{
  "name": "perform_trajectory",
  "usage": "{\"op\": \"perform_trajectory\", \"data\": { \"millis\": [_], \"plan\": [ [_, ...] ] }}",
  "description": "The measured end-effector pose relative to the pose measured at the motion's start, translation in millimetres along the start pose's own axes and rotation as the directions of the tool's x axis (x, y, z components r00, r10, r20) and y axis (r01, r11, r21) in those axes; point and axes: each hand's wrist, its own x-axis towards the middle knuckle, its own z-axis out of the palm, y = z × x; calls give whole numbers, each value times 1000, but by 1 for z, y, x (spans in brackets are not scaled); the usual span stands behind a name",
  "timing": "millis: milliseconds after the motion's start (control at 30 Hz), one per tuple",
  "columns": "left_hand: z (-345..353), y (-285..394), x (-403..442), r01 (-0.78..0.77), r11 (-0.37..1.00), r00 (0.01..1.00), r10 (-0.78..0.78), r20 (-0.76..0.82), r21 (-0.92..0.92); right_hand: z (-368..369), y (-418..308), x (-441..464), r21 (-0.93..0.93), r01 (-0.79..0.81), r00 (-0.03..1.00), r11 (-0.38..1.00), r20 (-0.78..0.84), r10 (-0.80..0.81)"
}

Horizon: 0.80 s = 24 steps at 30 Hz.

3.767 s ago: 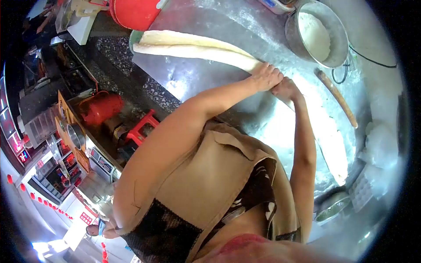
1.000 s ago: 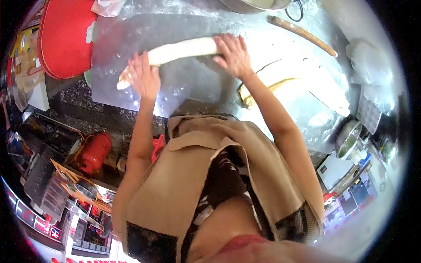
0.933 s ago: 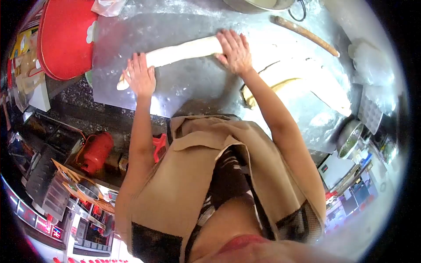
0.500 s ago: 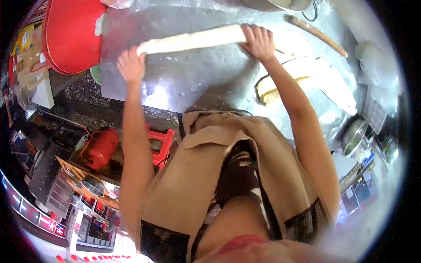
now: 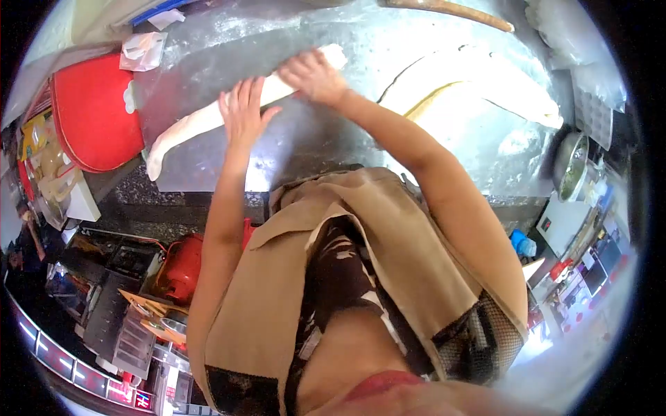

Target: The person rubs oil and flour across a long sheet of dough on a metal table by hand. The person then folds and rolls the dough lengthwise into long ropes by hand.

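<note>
A long white roll of dough point(image 5: 191, 128) lies slantwise across the metal worktop point(image 5: 201, 166). Its near left end bends down close to the worktop's front edge. My left hand point(image 5: 243, 111) rests flat on the middle of the roll, fingers stretched and thumb spread out. Farther along, toward the roll's right end, my right hand point(image 5: 316, 78) lies over the dough with its fingers extended. Both palms face down, and their undersides are hidden. To the right, a larger pale, overexposed mass that looks like dough point(image 5: 485, 80) lies on the worktop.
A wooden rolling pin point(image 5: 454, 7) lies at the far edge. A red container point(image 5: 97, 114) and a crumpled white bag point(image 5: 142, 52) stand at the left. A metal bowl point(image 5: 572, 166) and plastic bags point(image 5: 596, 87) are at the right. A red gas cylinder point(image 5: 182, 267) stands below the counter.
Both hands have moved from the roll's two ends to its middle and right part, closer together. The roll now lies more slanted, its left end bent toward me. The camera view has shifted.
</note>
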Motion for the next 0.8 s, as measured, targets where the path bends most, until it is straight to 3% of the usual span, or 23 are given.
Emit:
{"op": "perform_trajectory", "data": {
  "millis": [133, 167, 200, 233, 267, 300, 333, 367, 400, 467, 533, 567, 633, 667, 700, 733, 767, 800],
  "plan": [
    [27, -24, 6, 41, 999, 998, -42, -39, -7, -15, 40, -27, 74, -104, 989, 992, 111, 96],
    [21, -29, 4, 44, 999, 998, -45, 39, 9, -15, 47, -26, 86, -156, 980, 984, 138, 143],
    [18, -35, 4, 42, 999, 993, -45, 114, 25, -10, 55, -22, 74, -155, 981, 985, 130, 144],
    [18, -42, 0, 14, 998, 1000, -15, 13, 63, -6, 57, -22, 119, -157, 973, 980, 189, 133],
    [23, -51, -3, -6, 993, 1000, 3, 28, 119, -1, 59, -25, 158, -173, 959, 972, 252, 130],
    [30, -62, -1, -31, 985, 999, 26, 34, 169, 0, 66, -23, 158, -92, 980, 983, 189, 61],
    [39, -85, 4, -45, 985, 993, 26, 111, 168, -12, 69, -15, 122, -114, 955, 986, 286, 75],
    [36, -103, 14, -31, 987, 992, 11, 127, 158, -14, 74, -11, 58, -82, 971, 995, 230, 66],
    [36, -110, 22, 81, 960, 991, -107, 86, 267, -30, 75, -1, 67, -106, 980, 992, 179, 93],
    [26, -120, 43, 181, 934, 980, -199, 28, 308, -38, 69, 23, 39, -251, 948, 967, 209, 238],
    [24, -115, 64, 276, 928, 927, -326, 187, 248, -33, 56, 27, -7, -330, 920, 944, 220, 324],
    [22, -106, 70, 258, 936, 936, -303, 177, 239, -37, 57, 17, -25, -346, 915, 938, 210, 344],
    [23, -67, 59, 279, 914, 960, -265, -88, 293, -54, 61, -33, 140, -394, 913, 908, -50, 404],
    [30, -37, 45, 110, 993, 984, -102, -148, 45, -60, 66, -69, 145, -472, 876, 870, -34, 481],
    [10, 20, 40, 142, 990, 990, -142, -2, -15, -70, 71, -109, 155, -542, 835, 826, -14, 550],
    [-1, 65, 32, -15, 964, 1000, 22, 20, -265, -88, 68, -144, 34, -630, 777, 776, 4, 630],
    [0, 115, 22, 13, 867, 989, 61, 132, -498, -97, 72, -183, 11, -658, 753, 753, 35, 657],
    [-15, 159, 17, 23, 814, 880, 260, 399, -581, -104, 76, -217, -8, -684, 727, 729, 65, 683]
  ]
}}
